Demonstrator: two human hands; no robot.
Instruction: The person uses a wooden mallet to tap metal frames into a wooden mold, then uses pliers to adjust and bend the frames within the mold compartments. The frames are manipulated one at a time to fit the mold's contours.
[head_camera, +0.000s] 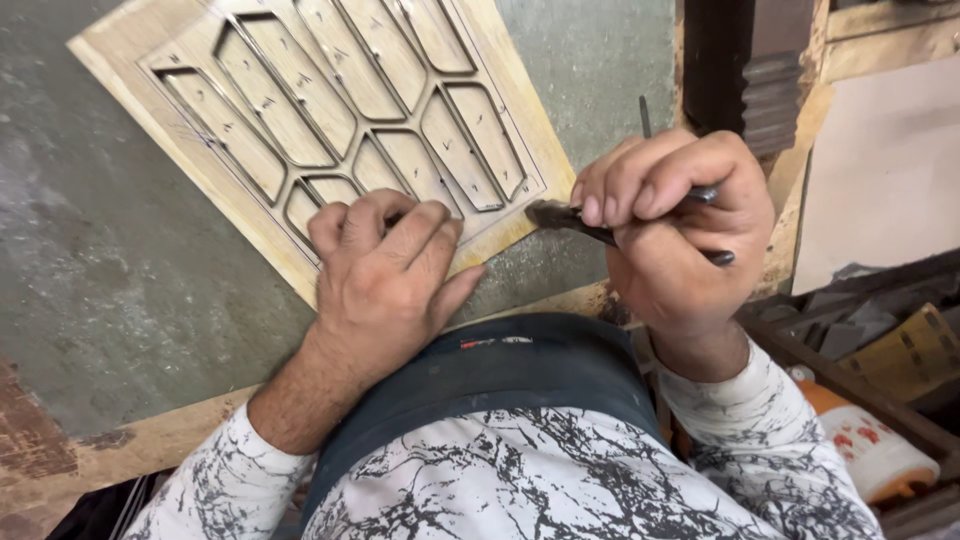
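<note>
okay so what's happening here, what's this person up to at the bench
A person is working on a carved wooden panel with a lattice of long cut-out shapes, lying on a grey worktop. The left hand presses flat on the panel's near corner. The right hand grips dark metal pliers, their tip right at the panel's edge; whether it touches is unclear. A box of sandpaper scraps and a white-and-orange bottle sit to the right.
</note>
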